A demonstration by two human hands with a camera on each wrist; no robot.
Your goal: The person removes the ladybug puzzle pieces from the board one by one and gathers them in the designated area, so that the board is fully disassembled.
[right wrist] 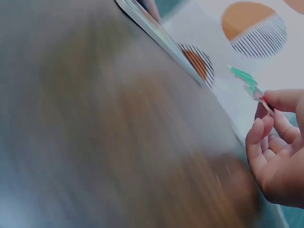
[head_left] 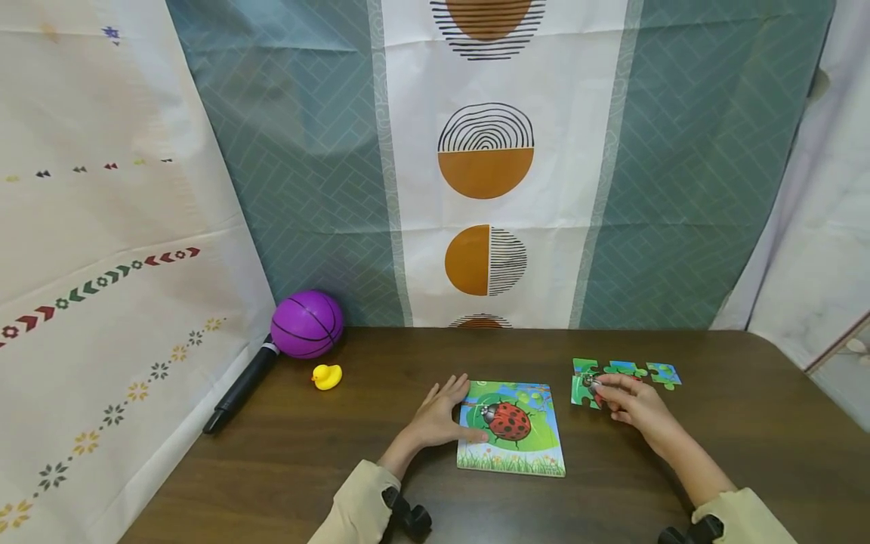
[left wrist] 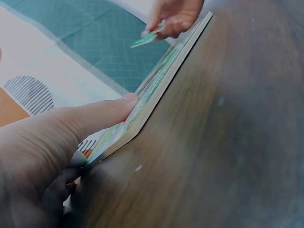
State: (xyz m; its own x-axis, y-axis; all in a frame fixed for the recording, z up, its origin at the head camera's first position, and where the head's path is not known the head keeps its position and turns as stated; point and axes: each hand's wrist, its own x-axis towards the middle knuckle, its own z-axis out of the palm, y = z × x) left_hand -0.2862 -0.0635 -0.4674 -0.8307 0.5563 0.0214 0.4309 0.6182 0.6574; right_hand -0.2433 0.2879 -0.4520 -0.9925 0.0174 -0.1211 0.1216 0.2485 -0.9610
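A square ladybug picture board (head_left: 511,453) lies flat on the table. My left hand (head_left: 436,419) is at its left side, with the thumb resting on the board's face and the other fingers spread along the left edge. To the right of the board, my right hand (head_left: 635,408) pinches a green-and-red jigsaw piece (right wrist: 244,76) between thumb and fingertips. In the left wrist view this piece appears raised off the table; whether several pieces are joined in it I cannot tell. Behind the hand lie a green puzzle piece (head_left: 624,368) and a blue-green puzzle piece (head_left: 664,374).
At the table's far left sit a purple ball (head_left: 307,325) and a yellow rubber duck (head_left: 327,377). Next to the ball, a black cylindrical pump-like object (head_left: 241,385) lies along the left edge. A patterned curtain (head_left: 326,189) hangs behind the brown table (head_left: 408,355).
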